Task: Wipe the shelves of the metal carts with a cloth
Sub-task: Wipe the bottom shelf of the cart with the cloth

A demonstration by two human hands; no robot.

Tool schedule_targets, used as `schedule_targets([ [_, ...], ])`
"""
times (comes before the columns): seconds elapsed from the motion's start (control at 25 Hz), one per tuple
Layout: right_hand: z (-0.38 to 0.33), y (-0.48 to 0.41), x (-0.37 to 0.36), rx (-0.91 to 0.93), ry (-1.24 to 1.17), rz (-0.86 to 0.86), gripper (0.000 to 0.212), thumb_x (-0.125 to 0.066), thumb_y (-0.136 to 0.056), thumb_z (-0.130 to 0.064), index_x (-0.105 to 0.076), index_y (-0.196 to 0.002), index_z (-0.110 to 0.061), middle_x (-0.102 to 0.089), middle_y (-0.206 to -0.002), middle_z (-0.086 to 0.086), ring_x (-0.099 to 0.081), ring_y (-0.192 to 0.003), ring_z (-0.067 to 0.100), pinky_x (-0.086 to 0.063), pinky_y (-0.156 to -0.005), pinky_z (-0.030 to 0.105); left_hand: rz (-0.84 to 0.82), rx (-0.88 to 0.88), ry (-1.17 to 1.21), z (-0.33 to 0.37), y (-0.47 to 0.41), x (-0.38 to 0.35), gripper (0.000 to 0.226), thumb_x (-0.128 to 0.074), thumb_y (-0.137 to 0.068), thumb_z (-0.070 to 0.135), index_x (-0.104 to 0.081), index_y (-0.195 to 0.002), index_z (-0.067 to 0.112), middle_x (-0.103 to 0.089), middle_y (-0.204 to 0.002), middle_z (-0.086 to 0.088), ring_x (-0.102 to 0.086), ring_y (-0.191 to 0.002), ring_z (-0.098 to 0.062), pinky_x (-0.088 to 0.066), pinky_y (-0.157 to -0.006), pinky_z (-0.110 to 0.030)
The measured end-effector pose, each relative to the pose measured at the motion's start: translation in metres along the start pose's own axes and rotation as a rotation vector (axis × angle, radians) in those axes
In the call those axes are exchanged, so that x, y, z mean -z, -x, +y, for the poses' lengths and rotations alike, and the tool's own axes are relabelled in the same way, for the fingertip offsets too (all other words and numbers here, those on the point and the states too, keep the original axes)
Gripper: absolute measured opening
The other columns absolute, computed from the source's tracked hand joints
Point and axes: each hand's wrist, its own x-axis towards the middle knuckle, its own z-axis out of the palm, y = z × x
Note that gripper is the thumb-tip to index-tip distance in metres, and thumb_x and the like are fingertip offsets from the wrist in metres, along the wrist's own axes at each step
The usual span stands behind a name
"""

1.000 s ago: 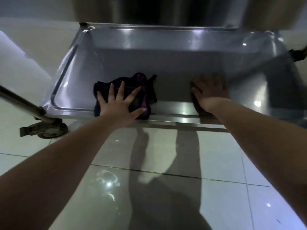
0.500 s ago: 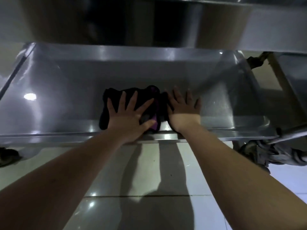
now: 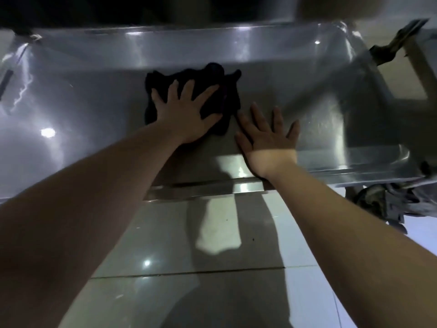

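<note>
**Both palms flat on the low shelf, one of them on the cloth**

From my station I see two bare forearms reaching forward and down from the lower corners of the view, converging on the bottom shelf (image 3: 82,102) of a metal cart. The left hand (image 3: 186,114) lies palm down on top of the dark cloth (image 3: 212,76), fingers straight and fanned apart, thumb out to the right. It presses on the fabric rather than curling round it, so I read it as flat and unclenched. The right hand (image 3: 269,138) lies palm down on bare steel just beside the cloth's right edge, fingers also straight and spread, holding nothing. Whether its index fingertip touches the fabric I cannot tell. Its wrist crosses the shelf's front lip.

The cloth sits bunched about midway along the shelf, nearer the back wall than the front lip, with its far edge crumpled up beyond the left fingertips.

My count: two hands, one cloth, and one shelf tray with a raised rim all round. Below the shelf's right front corner there is one dark lump (image 3: 378,202), perhaps a caster, too smeared to be sure. The glossy tiled floor (image 3: 165,233) carries two arm shadows and one grout line running across
</note>
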Motion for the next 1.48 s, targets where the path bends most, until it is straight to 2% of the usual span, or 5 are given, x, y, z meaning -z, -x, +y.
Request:
schedule_targets([
  [0.64,0.138,0.013,0.027,-0.203,-0.006,-0.105,0.053,-0.022,-0.097,-0.06,-0.008,-0.147,-0.056,0.0,-0.163,-0.016,0.006,-0.149,0.029,0.009,-0.109,0.068,0.009,0.09,-0.032,0.026,0.112,-0.028,0.072,-0.005,-0.072,0.082,0.013,-0.14,0.065,0.005,-0.165,0.003,0.01,-0.149,-0.034,0.009,-0.108,-0.069],
  [0.92,0.146,0.027,0.044,-0.308,-1.116,0.264,0.031,-0.045,-0.102,-0.028,-0.052,-0.132,-0.032,-0.053,-0.141,0.002,-0.05,-0.128,0.011,-0.025,-0.118,0.042,-0.058,-0.115,0.095,0.215,0.089,-0.018,0.066,-0.018,-0.09,0.072,-0.01,-0.152,0.048,-0.002,-0.164,-0.01,0.009,-0.146,-0.045,0.018,-0.104,-0.07],
  [1.08,0.135,0.021,0.059,0.028,-0.559,0.192,0.047,-0.065,-0.092,-0.025,-0.054,-0.136,-0.014,-0.053,-0.138,0.013,-0.048,-0.128,0.029,-0.034,-0.11,0.043,0.33,-0.158,0.154,0.166,0.087,0.0,0.048,-0.046,-0.087,0.045,-0.056,-0.13,0.024,-0.056,-0.129,-0.008,-0.045,-0.121,-0.036,-0.029,-0.101,-0.044],
  [1.28,0.099,0.0,0.069,0.135,-0.065,-0.22,0.076,-0.063,-0.089,-0.043,-0.023,-0.152,-0.034,-0.019,-0.161,-0.006,0.001,-0.149,0.026,-0.004,-0.118,0.054,0.118,-0.219,0.002,0.122,0.052,0.009,0.064,-0.048,-0.097,0.044,-0.026,-0.153,0.02,-0.023,-0.16,-0.006,-0.015,-0.147,-0.029,-0.013,-0.114,-0.041],
  [1.48,0.075,0.021,0.08,0.137,0.089,-0.094,0.043,-0.057,-0.093,-0.023,-0.048,-0.133,-0.011,-0.05,-0.136,0.015,-0.037,-0.126,0.035,-0.032,-0.102,0.04,0.046,-0.219,-0.036,0.125,0.052,0.013,0.052,-0.047,-0.099,0.038,-0.037,-0.146,0.017,-0.034,-0.154,-0.005,-0.013,-0.148,-0.024,-0.012,-0.116,-0.045],
])
